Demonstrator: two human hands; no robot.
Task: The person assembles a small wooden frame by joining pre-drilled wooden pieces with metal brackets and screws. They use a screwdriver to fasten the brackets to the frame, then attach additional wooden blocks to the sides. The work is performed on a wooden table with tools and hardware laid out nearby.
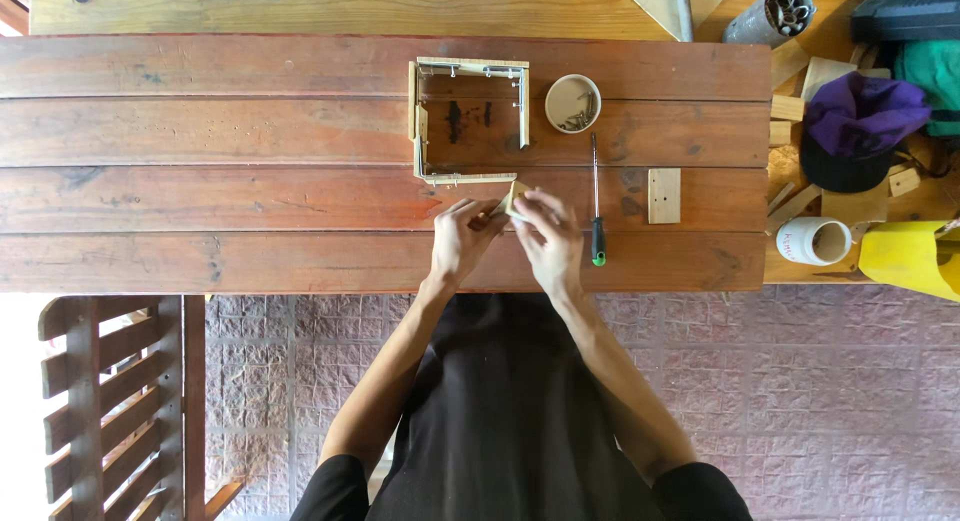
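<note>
The left hand [462, 233] and right hand [548, 233] meet fingertip to fingertip, both closed on a small wooden block [515, 197] pinched between them, just below the open wooden frame [468, 121]. For a clean fit, keep the block square and steady between both grips. To the right of the grip lie a screwdriver [596, 201] and, farther up, a bowl of screws [572, 103].

Both hands, left hand [462, 236] and right hand [548, 236], pinch a small wooden block [516, 198] beside an open wooden frame [468, 121].
</note>
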